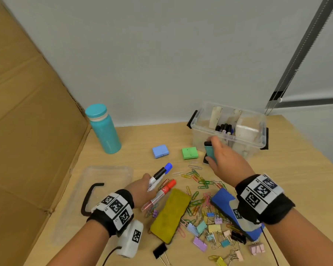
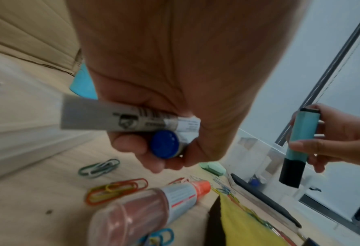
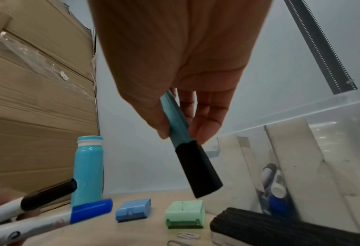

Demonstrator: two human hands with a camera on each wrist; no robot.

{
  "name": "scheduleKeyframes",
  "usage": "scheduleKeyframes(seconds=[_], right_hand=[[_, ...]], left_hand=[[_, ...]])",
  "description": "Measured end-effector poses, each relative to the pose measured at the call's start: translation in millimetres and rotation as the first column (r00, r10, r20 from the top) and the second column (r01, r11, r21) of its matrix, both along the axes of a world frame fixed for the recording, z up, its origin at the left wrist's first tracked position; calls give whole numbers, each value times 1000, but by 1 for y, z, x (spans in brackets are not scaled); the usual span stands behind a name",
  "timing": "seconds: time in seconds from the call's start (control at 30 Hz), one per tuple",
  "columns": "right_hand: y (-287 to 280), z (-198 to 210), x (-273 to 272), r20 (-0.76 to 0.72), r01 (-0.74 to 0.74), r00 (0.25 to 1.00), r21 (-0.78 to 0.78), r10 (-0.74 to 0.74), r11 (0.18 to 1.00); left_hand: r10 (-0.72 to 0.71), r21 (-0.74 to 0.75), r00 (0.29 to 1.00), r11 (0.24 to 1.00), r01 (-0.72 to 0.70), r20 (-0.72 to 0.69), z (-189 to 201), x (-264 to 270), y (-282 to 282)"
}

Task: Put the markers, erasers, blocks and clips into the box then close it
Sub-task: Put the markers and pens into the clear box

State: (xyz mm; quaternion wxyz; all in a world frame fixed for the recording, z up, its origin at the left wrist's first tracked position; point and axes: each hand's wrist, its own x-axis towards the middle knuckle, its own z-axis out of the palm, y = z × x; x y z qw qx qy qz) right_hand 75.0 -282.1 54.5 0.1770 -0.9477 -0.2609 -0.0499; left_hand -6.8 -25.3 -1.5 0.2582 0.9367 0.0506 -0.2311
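Observation:
My left hand [image 1: 148,182] grips two markers together, one with a blue cap [image 1: 167,167] and one with a black cap [image 1: 159,174], lifted just above the table. In the left wrist view its fingers [image 2: 130,146] curl round both barrels. My right hand [image 1: 212,150] pinches a teal marker [image 1: 210,153] with a black cap [image 3: 198,168], cap pointing down, at the front wall of the open clear box [image 1: 200,138]. Several markers [image 1: 224,128] stand inside the box. A red marker [image 1: 166,190] lies on the table by the left hand.
The clear lid [image 1: 104,187] lies left. A blue block [image 1: 160,151] and a green block [image 1: 189,153] sit mid-table. A yellow eraser [image 1: 169,214], a blue eraser [image 1: 227,205], a black-felt eraser [image 3: 280,228], paper clips [image 1: 199,179] and binder clips [image 1: 213,229] lie nearer me. A teal bottle [image 1: 104,129] stands back left.

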Motion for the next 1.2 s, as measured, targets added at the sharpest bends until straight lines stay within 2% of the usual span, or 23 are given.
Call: scheduleKeyframes(seconds=[0.17, 0.3, 0.67, 0.83, 0.93, 1.03, 1.2], right_hand=[[-6, -3, -10, -20, 36, 999, -12, -36, 999], [-13, -9, -14, -29, 71, 997, -57, -73, 996], [-13, -19, -21, -41, 23, 999, -56, -26, 998], [-15, -9, -17, -11, 43, 999, 26, -43, 999], [-21, 0, -14, -16, 67, 998, 122, -66, 990], [-32, 12, -10, -2, 91, 996, 271, -94, 958], [-49, 41, 11, 93, 92, 983, 509, -161, 856]], left_hand=[[-42, 111, 999, 993, 40, 11, 0, 0, -10], [-35, 117, 999, 993, 32, 20, -2, 1, -16], [-107, 221, 994, 970, 104, 3, -8, -5, -30], [-167, 286, 986, 943, 168, -28, -3, 1, -29], [-150, 284, 988, 947, 150, -23, 0, 4, -24], [-99, 243, 995, 966, 88, 33, 8, 9, -19], [-5, 107, 986, 994, -13, 168, 28, 18, -16]])
